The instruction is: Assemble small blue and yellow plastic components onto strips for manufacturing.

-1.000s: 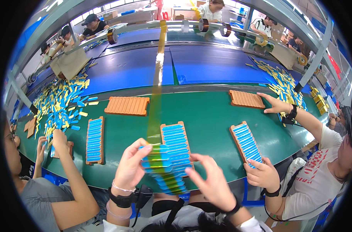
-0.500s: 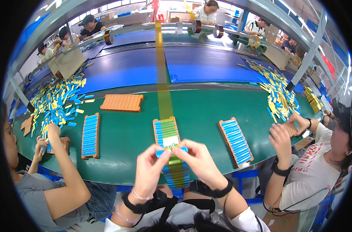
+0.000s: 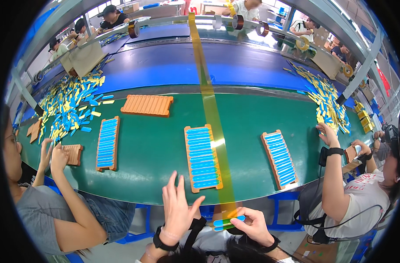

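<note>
My right hand [image 3: 254, 225] pinches a flat blue strip [image 3: 222, 223] with rounded ends, low in front of the table edge. A long translucent amber tape [image 3: 211, 105] runs down from the overhead rail to these fingers. My left hand [image 3: 177, 206] is open, fingers spread, holding nothing, beside the near left corner of the middle orange rack [image 3: 194, 190]. Blue strips [image 3: 202, 153] fill that rack's grooves in a row. The tape passes over the rack's right side; whether it touches the rack I cannot tell.
Similar filled racks stand left [image 3: 107, 144] and right [image 3: 279, 160]; a bare-grooved orange rack [image 3: 147, 105] lies behind. Heaps of blue and yellow strips [image 3: 72, 105] cover both far corners of the green table [image 3: 165, 136]. Co-workers sit at both sides. Tape rolls [image 3: 237, 22] hang on the rail.
Both hands have come down toward me and apart; the left has let go of the blue strip. The tape stretches further down. At right, a co-worker's hand has moved to the heap.
</note>
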Motion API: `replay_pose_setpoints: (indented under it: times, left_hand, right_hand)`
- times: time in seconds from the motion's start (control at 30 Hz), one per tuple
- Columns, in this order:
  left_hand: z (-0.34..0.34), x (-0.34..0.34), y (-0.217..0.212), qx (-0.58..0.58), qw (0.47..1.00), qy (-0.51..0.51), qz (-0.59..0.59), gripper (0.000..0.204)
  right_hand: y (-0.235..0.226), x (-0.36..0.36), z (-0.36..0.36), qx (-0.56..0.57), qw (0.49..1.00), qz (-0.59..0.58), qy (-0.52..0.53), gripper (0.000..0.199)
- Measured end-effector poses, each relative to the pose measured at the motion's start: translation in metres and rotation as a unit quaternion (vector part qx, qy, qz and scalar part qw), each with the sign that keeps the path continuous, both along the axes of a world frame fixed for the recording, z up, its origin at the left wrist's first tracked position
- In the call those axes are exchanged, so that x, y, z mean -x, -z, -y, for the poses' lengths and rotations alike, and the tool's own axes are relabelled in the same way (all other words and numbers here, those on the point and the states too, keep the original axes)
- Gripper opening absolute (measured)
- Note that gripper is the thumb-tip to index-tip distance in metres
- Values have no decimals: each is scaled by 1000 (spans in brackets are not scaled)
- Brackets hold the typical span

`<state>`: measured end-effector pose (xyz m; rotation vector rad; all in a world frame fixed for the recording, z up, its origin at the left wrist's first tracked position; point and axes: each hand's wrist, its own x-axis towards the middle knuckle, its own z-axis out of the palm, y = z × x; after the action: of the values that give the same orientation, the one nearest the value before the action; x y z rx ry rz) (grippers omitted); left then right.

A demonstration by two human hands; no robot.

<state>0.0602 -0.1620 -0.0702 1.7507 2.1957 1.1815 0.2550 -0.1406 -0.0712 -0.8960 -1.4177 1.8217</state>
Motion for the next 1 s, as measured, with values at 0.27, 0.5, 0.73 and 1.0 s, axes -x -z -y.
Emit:
replay_pose_setpoints:
  times: [0.27, 0.5, 0.73, 1.0]
  left_hand:
    - [12, -18, 19, 26, 999, 42, -4, 50]
    - [42, -38, 24, 49, 994, 53, -78, 59]
    - [27, -37, 22, 82, 992, 69, -60, 67]
    - [24, -33, 34, 56, 989, 59, -123, 59]
  right_hand:
    - [4, 12, 6, 98, 990, 1, 99, 18]
    - [2, 12, 12, 104, 984, -1, 146, 15]
    - [16, 15, 6, 109, 977, 29, 184, 22]
    - [17, 25, 3, 121, 968, 2, 220, 29]
